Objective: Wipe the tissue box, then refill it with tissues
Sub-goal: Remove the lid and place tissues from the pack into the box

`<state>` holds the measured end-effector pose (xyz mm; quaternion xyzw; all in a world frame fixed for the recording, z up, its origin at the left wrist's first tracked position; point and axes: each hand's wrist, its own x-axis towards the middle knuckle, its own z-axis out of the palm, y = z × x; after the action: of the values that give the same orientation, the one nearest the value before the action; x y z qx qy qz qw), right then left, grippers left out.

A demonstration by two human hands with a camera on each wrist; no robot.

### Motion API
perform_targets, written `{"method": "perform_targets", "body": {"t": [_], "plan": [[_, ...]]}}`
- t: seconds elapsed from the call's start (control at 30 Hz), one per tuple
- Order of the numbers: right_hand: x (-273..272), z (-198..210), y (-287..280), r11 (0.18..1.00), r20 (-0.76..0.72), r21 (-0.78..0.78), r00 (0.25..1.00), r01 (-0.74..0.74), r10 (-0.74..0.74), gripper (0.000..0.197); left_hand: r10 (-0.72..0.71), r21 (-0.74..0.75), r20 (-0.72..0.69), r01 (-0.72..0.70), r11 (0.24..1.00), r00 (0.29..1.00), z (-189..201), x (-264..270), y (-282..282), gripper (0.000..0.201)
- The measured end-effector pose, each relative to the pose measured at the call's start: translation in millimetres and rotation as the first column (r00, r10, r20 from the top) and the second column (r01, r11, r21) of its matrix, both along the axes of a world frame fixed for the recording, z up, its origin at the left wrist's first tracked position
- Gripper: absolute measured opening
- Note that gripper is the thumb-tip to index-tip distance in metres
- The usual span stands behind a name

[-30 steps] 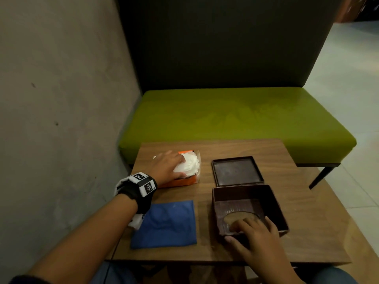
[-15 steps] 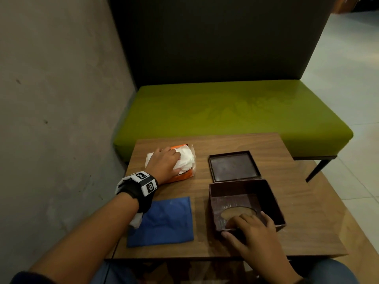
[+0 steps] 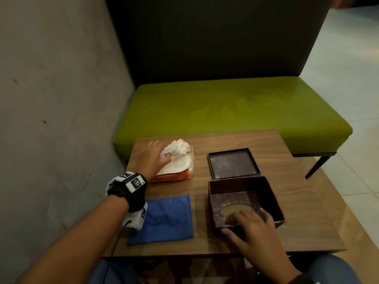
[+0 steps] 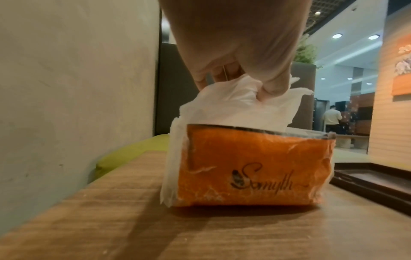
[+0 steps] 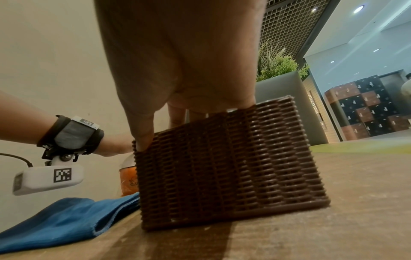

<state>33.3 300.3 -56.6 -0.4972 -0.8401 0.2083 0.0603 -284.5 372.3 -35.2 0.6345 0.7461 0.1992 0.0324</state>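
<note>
Lying upside-down, brown woven tissue box [image 3: 244, 199], oval opening.

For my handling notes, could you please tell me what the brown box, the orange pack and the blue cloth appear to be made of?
Box: looks like woven plastic or rattan, matte; ribbed weave on its wall.
Pack: thin glossy plastic film; crinkles and glare, white tissues sticking out.
Cloth: soft matte fabric, perhaps microfibre; stitched hem, limp folds.

One orange tissue pack [image 3: 173, 174], one brown woven tissue box [image 3: 244, 198], one box lid [image 3: 232, 163], one blue cloth [image 3: 166, 219], two hands, left [image 3: 152, 158], right [image 3: 253, 227].
</note>
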Motion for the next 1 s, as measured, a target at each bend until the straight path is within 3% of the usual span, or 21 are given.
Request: {"method": "perform_targets", "body": {"t": [0.2, 0.27, 0.33, 0.4, 0.47, 0.53, 0.57, 0.63, 0.67, 0.77, 0.83, 0.93, 1.0], "plan": [[2, 10, 0, 0.996, 0.067, -0.081, 0.997, -0.037, 0.042, 0.067, 0.055, 0.201, 0.218, -0.100, 0.974, 0.974, 7, -4, -8, 0.016], [2, 10, -1, 0.995, 0.069, -0.091, 0.997, -0.031, 0.038, 0.070, 0.121, 0.262, 0.359, -0.224, 0.939, 0.926, 14, -4, -11, 0.007], [2, 11, -3, 0.996, 0.056, -0.085, 0.998, -0.016, 0.020, 0.074, 0.181, 0.299, 0.537, -0.386, 0.873, 0.824, 26, -6, -14, 0.004], [2, 13, -3, 0.997, 0.033, -0.076, 0.999, 0.004, -0.002, 0.080, 0.170, 0.301, 0.722, -0.527, 0.795, 0.670, 38, -9, -19, 0.005], [0, 17, -4, 0.998, -0.108, -0.055, 0.994, 0.029, -0.035, 0.087, 0.024, 0.238, 0.912, -0.577, 0.782, 0.409, 47, -9, -27, 0.013], [-4, 27, -5, 0.998, -0.300, -0.041, 0.952, 0.057, -0.067, 0.074, -0.127, 0.164, 0.986, -0.508, 0.846, 0.107, 48, -5, -37, 0.022], [-6, 35, -6, 0.996, -0.384, -0.054, 0.919, 0.073, -0.088, 0.068, -0.151, 0.124, 0.988, -0.447, 0.886, -0.025, 44, -1, -42, 0.036], [-13, 53, -7, 0.989, -0.556, -0.118, 0.819, 0.089, -0.140, 0.062, -0.101, 0.033, 0.973, -0.312, 0.950, -0.205, 38, 15, -56, 0.068], [-18, 61, -6, 0.980, -0.624, -0.173, 0.760, 0.094, -0.183, 0.066, -0.070, 0.004, 0.964, -0.252, 0.968, -0.255, 36, 28, -64, 0.069], [-31, 78, -3, 0.903, -0.714, -0.427, 0.593, 0.054, -0.373, 0.091, 0.070, -0.119, 0.943, -0.133, 0.984, -0.325, 29, 75, -89, 0.046], [-35, 84, -2, 0.782, -0.701, -0.620, 0.493, -0.062, -0.516, 0.100, 0.163, -0.190, 0.924, -0.047, 0.981, -0.347, 32, 107, -108, 0.032], [-31, 88, -9, 0.596, -0.643, -0.763, 0.378, -0.249, -0.666, 0.064, 0.239, -0.251, 0.925, -0.003, 0.968, -0.296, 36, 139, -125, 0.027], [-29, 83, -17, 0.523, -0.568, -0.822, 0.370, -0.224, -0.735, 0.048, 0.257, -0.273, 0.937, -0.036, 0.961, -0.237, 33, 154, -129, 0.028]]}}
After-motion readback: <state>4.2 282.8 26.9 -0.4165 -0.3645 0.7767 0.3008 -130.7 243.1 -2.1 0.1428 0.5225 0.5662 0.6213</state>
